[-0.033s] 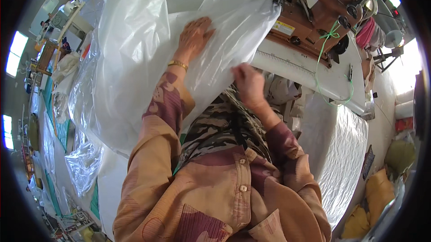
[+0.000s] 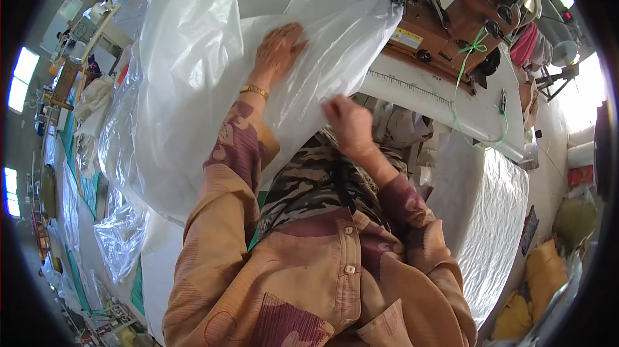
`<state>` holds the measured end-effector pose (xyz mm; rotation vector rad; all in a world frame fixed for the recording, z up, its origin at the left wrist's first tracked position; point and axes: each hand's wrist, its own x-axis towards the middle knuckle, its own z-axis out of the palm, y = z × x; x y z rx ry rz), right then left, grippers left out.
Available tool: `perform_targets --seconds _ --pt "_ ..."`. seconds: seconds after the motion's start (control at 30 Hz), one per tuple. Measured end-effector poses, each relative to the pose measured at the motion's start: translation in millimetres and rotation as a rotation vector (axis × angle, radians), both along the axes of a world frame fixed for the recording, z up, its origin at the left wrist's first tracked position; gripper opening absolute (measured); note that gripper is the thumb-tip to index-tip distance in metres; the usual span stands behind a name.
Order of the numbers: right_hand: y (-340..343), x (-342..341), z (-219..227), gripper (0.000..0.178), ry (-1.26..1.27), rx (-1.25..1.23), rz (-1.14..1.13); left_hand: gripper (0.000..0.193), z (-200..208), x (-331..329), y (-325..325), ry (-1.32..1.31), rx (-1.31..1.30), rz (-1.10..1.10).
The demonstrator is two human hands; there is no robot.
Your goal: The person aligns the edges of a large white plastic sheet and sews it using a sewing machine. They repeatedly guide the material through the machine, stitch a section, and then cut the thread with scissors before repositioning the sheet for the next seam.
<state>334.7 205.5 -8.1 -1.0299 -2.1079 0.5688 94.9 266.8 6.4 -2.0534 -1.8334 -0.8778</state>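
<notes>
A large translucent white plastic sheet spreads over the work table in loose folds, and its far right edge runs up to the needle area of a brown sewing machine. My left hand lies flat on the sheet, fingers stretched out, with a gold-coloured band at the wrist. At the near right edge of the sheet, my right hand is closed, its fingers curled at the plastic. The fingertips are slightly blurred, and the pinched part is hidden.
A ruler strip runs along the machine table's front edge. Green string hangs from the machine. To the right below stands a white plastic-wrapped stack. Crumpled clear plastic lies at left, and yellow bundles lie at far right.
My right hand has shifted slightly left and toward me along the sheet's edge. My left hand stays almost in place on the plastic.
</notes>
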Motion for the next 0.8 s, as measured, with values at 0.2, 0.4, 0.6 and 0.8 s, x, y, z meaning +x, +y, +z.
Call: perform_targets --seconds 0.2,0.4,0.6,0.8 --pt "-25.6 -44.2 -1.7 0.013 -0.281 0.238 0.245 0.036 0.2 -6.1 4.5 0.015 0.021 -0.069" --pt "-31.2 -56.8 25.9 0.021 -0.241 0.339 0.324 0.037 -2.1 -11.4 1.2 0.036 -0.014 -0.028" --pt "-33.9 -56.6 -15.0 0.014 -0.438 0.1 0.504 0.042 0.8 -9.2 4.5 0.013 -0.018 -0.036" --pt "-54.4 -53.6 -58.0 0.014 -0.638 -0.021 0.65 0.043 1.1 -8.9 2.6 0.018 -0.006 -0.01"
